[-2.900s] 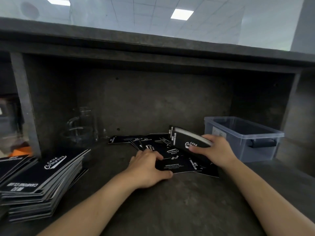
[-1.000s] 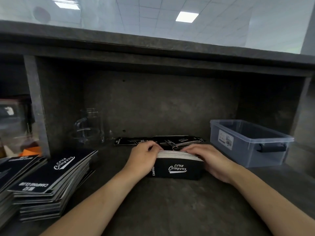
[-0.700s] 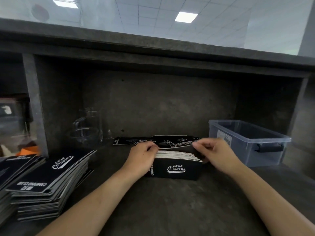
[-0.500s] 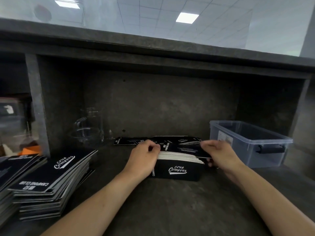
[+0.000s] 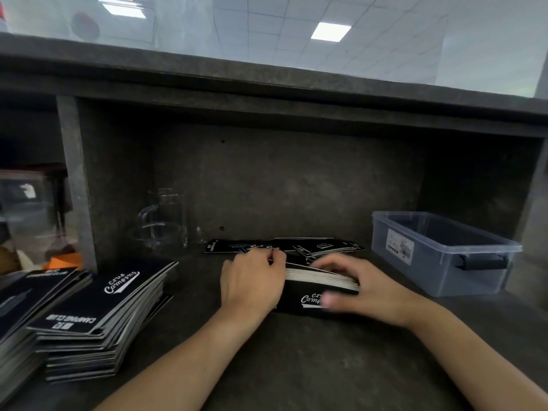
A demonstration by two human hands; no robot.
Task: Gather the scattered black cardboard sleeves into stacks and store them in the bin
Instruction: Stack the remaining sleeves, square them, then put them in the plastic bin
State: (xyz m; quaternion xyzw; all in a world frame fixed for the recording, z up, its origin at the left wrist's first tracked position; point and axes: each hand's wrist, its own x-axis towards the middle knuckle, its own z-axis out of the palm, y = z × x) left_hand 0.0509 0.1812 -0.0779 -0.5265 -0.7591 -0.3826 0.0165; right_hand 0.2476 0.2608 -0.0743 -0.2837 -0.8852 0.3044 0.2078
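Observation:
A stack of black cardboard sleeves (image 5: pixel 318 278) stands on edge in the middle of the dark counter, pale edges up. My left hand (image 5: pixel 252 281) grips its left end, fingers curled over the top. My right hand (image 5: pixel 360 289), blurred, grips the right end, thumb across the front face and fingers over the top. More loose black sleeves (image 5: pixel 284 247) lie flat just behind. The clear plastic bin (image 5: pixel 444 253) stands at the right with nothing visible inside.
A tall pile of flat sleeves (image 5: pixel 100 315) sits at the left front, with another pile (image 5: pixel 17 304) beside it at the frame edge. Glass vessels (image 5: pixel 160 229) stand at the back left. A shelf overhangs the counter alcove.
The gathered sleeves went from flat handfuls to one stack standing on edge. In the last half second my right hand dropped from the loose sleeves behind back onto the stack's right end.

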